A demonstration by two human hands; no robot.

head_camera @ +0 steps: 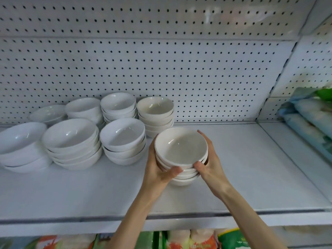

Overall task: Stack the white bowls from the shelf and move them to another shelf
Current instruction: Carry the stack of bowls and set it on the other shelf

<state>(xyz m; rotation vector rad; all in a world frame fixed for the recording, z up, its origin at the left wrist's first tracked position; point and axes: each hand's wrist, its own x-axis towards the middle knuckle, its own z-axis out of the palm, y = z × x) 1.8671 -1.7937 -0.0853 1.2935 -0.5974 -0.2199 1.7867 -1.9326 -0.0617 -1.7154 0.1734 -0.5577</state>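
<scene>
Both hands, left hand (158,166) and right hand (209,162), are clasping a nested stack of small white ceramic bowls (180,155) from opposite sides, thumbs pressing its front, over the white metal shelf (251,168), just right of the other bowl stacks (124,141).

White shelf (242,168) — stacks of white bowls (124,141) at left

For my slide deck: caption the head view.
Both hands, left hand and right hand, grip a stack of white bowls over a white shelf.
</scene>
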